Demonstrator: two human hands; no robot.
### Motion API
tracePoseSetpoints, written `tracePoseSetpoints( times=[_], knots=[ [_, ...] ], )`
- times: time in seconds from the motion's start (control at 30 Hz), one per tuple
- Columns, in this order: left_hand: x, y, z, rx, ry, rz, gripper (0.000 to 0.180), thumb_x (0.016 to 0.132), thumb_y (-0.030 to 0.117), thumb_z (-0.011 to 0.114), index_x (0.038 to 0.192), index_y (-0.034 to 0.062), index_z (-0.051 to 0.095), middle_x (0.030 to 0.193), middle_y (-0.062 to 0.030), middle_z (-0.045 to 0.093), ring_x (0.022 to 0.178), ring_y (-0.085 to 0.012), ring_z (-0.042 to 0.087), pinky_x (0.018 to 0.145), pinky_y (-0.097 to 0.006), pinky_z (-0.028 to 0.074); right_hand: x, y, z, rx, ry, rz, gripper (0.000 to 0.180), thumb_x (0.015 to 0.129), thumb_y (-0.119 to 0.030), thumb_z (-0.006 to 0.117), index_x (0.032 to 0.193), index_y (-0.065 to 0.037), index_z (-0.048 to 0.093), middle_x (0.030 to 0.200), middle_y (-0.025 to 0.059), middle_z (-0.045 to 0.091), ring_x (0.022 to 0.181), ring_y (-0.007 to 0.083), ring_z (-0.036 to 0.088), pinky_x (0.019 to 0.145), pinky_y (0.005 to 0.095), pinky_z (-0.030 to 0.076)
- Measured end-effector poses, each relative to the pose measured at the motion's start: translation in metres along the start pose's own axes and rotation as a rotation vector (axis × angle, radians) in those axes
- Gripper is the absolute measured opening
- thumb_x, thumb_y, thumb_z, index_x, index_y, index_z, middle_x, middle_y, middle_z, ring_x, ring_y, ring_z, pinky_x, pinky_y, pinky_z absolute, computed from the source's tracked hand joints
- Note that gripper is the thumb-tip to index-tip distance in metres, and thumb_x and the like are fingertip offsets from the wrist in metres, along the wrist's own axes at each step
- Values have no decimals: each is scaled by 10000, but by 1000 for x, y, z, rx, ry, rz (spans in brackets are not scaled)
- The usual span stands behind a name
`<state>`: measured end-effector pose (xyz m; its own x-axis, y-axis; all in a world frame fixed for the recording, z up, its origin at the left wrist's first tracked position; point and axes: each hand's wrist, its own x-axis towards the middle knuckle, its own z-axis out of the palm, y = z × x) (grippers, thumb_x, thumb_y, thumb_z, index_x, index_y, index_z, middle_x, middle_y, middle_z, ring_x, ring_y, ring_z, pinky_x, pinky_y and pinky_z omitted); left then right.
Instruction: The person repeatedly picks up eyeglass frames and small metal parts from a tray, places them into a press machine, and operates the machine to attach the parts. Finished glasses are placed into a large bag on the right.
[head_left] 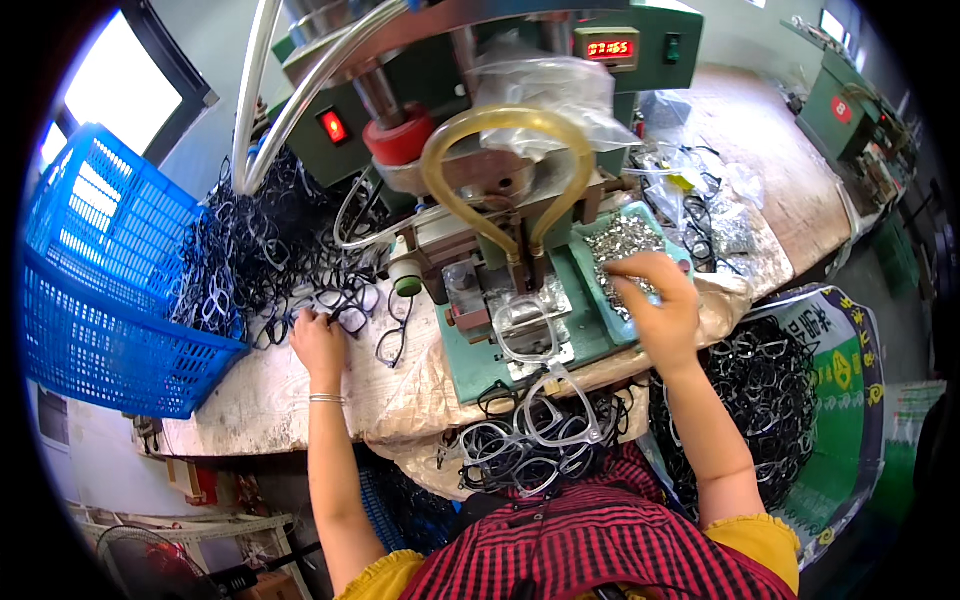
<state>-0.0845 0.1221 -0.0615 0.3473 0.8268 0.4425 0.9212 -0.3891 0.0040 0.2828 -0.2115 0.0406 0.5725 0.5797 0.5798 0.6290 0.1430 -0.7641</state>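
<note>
My left hand [320, 348] reaches to the edge of a heap of dark eyeglass frames [265, 240], its fingers curled onto one of them. Over a light green tray [612, 318] of small shiny metal parts [622, 240], my right hand [662, 310] is bent with thumb and fingers drawn together; anything between the fingertips is hidden. Between my hands stands a green press machine [475, 365]. A clear eyeglass frame [527, 330] sits at its fixture, below a yellowish looped tube [508, 118]. Another clear frame [560, 405] lies at the table's front edge.
A blue plastic basket [120, 310] leans at the left beside the heap. More frames [500, 450] are piled against my apron. At the right, an open sack [840, 400] holds many dark frames [765, 400]. Plastic bags [735, 230] of small parts lie behind the tray.
</note>
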Motion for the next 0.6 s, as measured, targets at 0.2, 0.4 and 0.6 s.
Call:
tracePoseSetpoints(
  times=[0.2,0.4,0.6],
  knots=[
    [-17,60,-24,-440,249,-52,479,780,-77,506,1239,9,615,1083,-174,659,941,-369,581,853,-443,453,6,-26,59,445,35,117,410,797,9,710,1190,45,597,932,72,678,881,125,644,807,278,502],
    [-5,62,-33,-731,-17,-378,324,1019,259,561,1130,-25,670,1054,-166,630,932,-287,576,893,-371,438,12,-40,55,678,-119,290,520,807,27,695,1287,50,495,930,69,676,907,109,630,863,247,478],
    [-42,155,-162,-1876,458,193,201,1055,192,514,1187,64,594,1160,-86,605,1003,-177,550,863,-329,475,17,-58,57,711,-47,331,509,813,10,676,1283,51,485,896,64,691,903,105,629,862,258,469]
  ],
)
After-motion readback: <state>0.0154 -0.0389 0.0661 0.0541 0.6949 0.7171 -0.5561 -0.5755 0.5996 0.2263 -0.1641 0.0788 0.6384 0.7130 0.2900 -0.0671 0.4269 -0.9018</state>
